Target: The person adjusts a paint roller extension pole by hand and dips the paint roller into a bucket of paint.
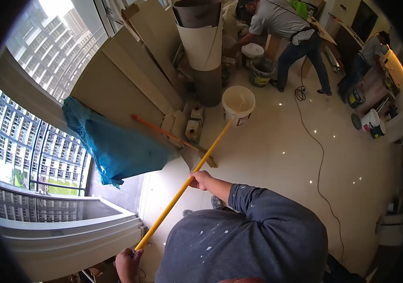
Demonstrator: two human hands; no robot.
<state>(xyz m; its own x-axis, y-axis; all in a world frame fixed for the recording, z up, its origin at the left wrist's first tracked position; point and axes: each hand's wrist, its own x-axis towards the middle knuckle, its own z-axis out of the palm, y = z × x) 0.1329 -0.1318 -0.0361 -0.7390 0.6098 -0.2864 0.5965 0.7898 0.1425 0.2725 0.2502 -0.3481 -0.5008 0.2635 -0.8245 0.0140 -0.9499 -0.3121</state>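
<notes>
A long yellow pole (175, 200) runs diagonally from the lower left up to a white bucket (239, 100) on the floor. Its far end reaches over the bucket's near rim, and something thin and pale continues inside. My right hand (201, 180) is closed around the middle of the pole. Lower down, my left hand (128, 265) grips the near end. The bucket's inside looks whitish, but its contents are too small to make out.
Blue sheeting (121, 146), an orange-handled tool (159, 129), metal cans (193, 129) and leaning boards (116, 80) lie left. A tall roll (201, 56) stands behind. A cable (322, 160) crosses the floor. Two people (286, 21) (366, 56) work behind, near more buckets (261, 71).
</notes>
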